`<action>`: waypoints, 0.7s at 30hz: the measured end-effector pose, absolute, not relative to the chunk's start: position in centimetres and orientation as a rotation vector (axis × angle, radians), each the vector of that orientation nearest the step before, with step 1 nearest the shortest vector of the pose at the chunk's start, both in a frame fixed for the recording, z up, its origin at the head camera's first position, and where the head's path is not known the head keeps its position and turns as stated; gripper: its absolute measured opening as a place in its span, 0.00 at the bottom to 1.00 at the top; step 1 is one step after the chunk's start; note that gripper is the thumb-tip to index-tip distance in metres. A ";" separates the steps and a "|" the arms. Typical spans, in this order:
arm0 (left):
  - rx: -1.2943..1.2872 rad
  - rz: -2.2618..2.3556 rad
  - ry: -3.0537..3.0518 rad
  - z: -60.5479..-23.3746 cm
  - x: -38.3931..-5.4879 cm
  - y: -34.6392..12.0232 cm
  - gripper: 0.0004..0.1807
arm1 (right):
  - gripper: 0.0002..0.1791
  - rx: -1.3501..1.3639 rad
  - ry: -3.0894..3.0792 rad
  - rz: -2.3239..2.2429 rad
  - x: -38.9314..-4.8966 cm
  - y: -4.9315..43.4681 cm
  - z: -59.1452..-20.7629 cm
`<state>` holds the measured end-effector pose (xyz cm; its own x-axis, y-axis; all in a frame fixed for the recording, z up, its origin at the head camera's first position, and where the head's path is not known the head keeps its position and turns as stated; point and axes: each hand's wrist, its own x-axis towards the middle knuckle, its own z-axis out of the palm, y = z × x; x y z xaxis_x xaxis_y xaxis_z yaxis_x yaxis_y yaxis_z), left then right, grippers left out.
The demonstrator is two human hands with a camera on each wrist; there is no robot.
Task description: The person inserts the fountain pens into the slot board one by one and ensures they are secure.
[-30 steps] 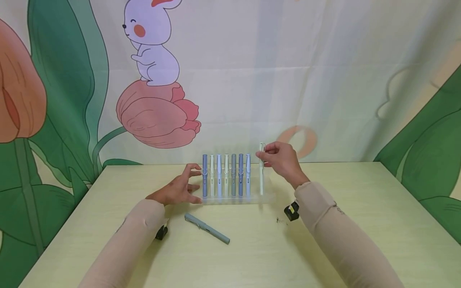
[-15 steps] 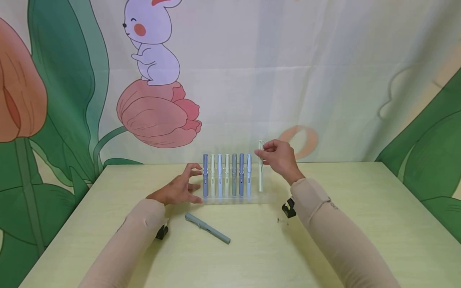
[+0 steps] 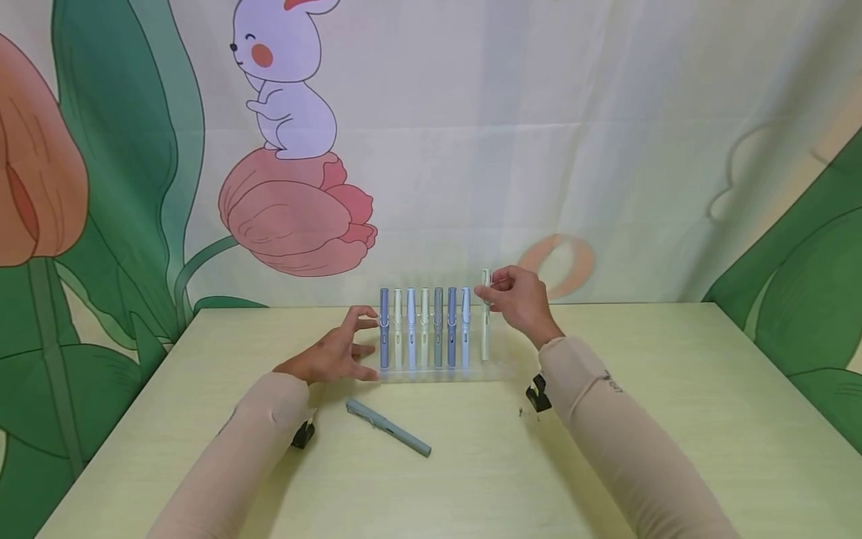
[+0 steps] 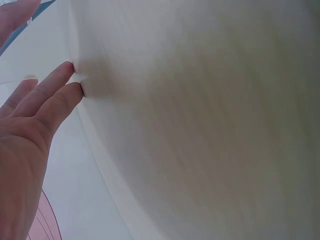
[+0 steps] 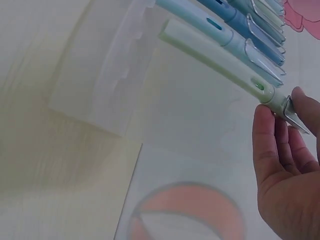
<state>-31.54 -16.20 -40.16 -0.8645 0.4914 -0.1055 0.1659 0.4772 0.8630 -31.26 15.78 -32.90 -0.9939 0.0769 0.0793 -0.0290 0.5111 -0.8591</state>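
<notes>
In the head view, a clear pen rack (image 3: 494,372) stands near the table's back edge, with several blue, pale green, white and grey fountain pens upright in a row. My right hand (image 3: 518,299) pinches a pale green fountain pen (image 3: 486,329) by its clipped cap, upright just right of the row. The right wrist view shows this pen's (image 5: 215,60) lower end above the rack's ledge (image 5: 117,65), apart from it. My left hand (image 3: 333,352) is at the rack's left end, its fingers spread. In the left wrist view two of its fingertips touch the tabletop.
A grey-green fountain pen (image 3: 388,427) lies slantwise on the table in front of the rack. Behind the table hangs a curtain (image 3: 431,187) printed with a rabbit and tulips. A tiny dark bit (image 3: 521,412) lies near the right sleeve.
My right hand has shifted slightly left, bringing the pale green pen nearer the row. The pen rose a little, then came down slightly. My left hand stays at the rack's left end.
</notes>
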 end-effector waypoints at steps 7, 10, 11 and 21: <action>0.555 1.359 2.373 -40.0 -31.4 -16.2 0.53 | 0.18 -0.047 -2.614 1.499 -31.4 15.7 -33.6; 0.561 1.354 2.374 -39.9 -31.4 -16.2 0.54 | 0.18 -0.048 -2.609 1.507 -31.5 15.7 -33.8; 0.560 1.353 2.374 -39.9 -31.4 -16.2 0.54 | 0.19 -0.044 -2.612 1.508 -31.6 15.7 -33.9; 0.563 1.342 2.381 -39.8 -31.5 -16.2 0.54 | 0.28 0.004 -2.589 1.518 -31.7 15.6 -34.2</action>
<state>-31.46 -16.22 -39.78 -0.8600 0.4992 -0.1053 0.1684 0.4726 0.8651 -31.72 15.56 -34.17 -0.9902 0.0683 0.1215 -0.0727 0.4908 -0.8682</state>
